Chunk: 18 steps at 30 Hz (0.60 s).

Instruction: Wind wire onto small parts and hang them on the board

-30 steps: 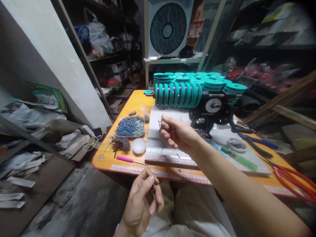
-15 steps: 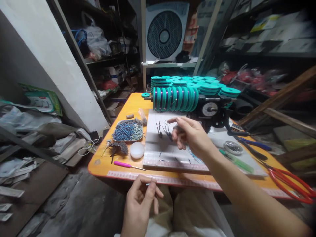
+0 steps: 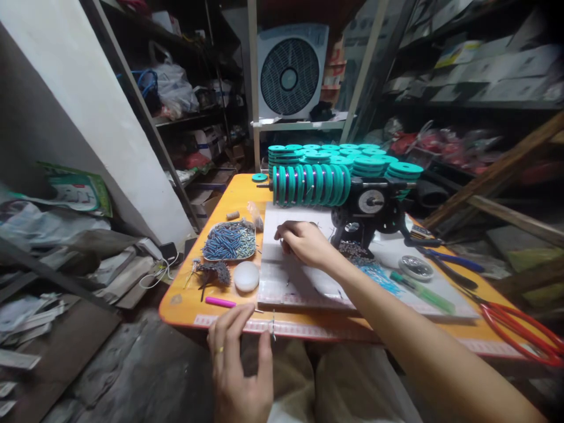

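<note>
My right hand reaches over the white board on the orange table, fingers curled down onto small dark metal pieces lying there; what it grips is hidden. My left hand hovers below the table's front edge and pinches a thin wire piece between thumb and forefinger. A row of teal spools sits on the black winding machine just beyond my right hand.
A tray of blue beads, a white round lid, a pink-handled tool lie left of the board. Green screwdriver, blue pliers, red-handled cutters lie right. Shelves and a fan stand behind.
My right hand dropped from above the board down onto the small metal pieces. My left hand rose toward the table edge, still pinching the wire piece.
</note>
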Motion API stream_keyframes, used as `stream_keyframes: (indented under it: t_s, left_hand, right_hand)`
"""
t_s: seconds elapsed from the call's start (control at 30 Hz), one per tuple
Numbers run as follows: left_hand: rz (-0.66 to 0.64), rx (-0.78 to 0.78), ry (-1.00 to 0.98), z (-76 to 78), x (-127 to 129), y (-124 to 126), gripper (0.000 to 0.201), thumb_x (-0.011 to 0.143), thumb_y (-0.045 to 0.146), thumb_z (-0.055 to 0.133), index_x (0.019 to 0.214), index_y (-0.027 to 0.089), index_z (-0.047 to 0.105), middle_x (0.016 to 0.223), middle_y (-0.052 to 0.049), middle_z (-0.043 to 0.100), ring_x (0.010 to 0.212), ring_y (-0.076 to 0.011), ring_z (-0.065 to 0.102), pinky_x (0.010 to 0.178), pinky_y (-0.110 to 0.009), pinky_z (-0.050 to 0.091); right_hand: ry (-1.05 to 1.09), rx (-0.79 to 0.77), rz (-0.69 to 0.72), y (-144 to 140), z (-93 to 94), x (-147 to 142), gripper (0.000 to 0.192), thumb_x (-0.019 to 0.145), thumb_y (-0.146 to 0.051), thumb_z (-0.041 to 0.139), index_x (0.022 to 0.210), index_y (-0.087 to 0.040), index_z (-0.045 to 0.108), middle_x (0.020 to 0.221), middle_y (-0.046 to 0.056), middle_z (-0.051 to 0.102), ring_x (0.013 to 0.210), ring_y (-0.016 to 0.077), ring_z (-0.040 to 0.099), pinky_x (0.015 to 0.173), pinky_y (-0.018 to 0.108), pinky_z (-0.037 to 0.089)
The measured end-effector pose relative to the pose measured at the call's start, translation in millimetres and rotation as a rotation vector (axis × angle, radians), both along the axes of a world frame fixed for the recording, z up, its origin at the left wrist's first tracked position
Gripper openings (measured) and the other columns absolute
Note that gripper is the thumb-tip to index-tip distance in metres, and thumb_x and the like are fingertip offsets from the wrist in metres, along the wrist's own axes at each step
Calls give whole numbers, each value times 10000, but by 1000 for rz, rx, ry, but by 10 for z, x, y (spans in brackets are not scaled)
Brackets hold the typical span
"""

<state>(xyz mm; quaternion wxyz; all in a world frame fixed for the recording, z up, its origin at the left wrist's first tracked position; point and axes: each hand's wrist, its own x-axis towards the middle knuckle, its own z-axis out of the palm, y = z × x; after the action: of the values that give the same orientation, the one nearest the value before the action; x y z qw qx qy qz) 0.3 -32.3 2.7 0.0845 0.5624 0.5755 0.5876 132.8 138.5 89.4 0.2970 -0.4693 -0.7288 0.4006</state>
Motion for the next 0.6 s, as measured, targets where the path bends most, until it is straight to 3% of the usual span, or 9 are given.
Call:
stream_keyframes:
  t_s: [0.07,0.17,0.3,0.4,0.47,0.6]
  left_hand:
    - [-78,-63,-253,85,102,-43,335,809,176,628,1130,256,577,1159,-79,601,1112,-218,533,1019,-364,376]
    - [-280,-217,-607,276,297,18,406,843,271,601,1246,253,552,1314,-68,550,1187,-215,523,1039,-320,386]
    - [-457,-287,-661,494,480,258,471,862,323,583,1320,257,495,1403,-30,470,1305,-168,411,1096,-241,305]
    - [-546,-405,-648,533,512,354,305,869,405,553,1094,206,608,1047,-38,627,970,-131,558,860,-191,422]
    - [-604,-427,-681,506,507,351,293,885,454,503,918,182,607,765,-5,563,719,-97,505,690,-182,408]
    - [-788,-466,-910,443,493,287,358,921,457,422,765,155,536,561,25,448,543,-70,426,565,-193,358]
  right_hand:
    - [30,-5,1,-125,70,87,499,856,-480,399,768,-23,578,628,32,546,480,-85,400,499,25,271]
    - [154,-193,69,-364,222,222,531,852,-540,379,809,-34,532,568,6,499,429,-70,349,440,51,241]
    - [344,-455,170,-573,365,337,476,838,-506,416,931,-49,508,532,-18,469,379,-42,330,383,78,195]
    - [413,-576,243,-621,352,377,507,820,-521,443,1011,-55,490,521,-27,465,357,-21,344,362,93,187]
    - [438,-651,274,-627,302,387,521,813,-530,457,1043,-63,471,523,-36,465,330,-24,308,347,97,157]
    - [535,-809,308,-637,186,359,460,826,-516,447,1032,-107,398,550,-59,484,316,-23,304,334,97,174]
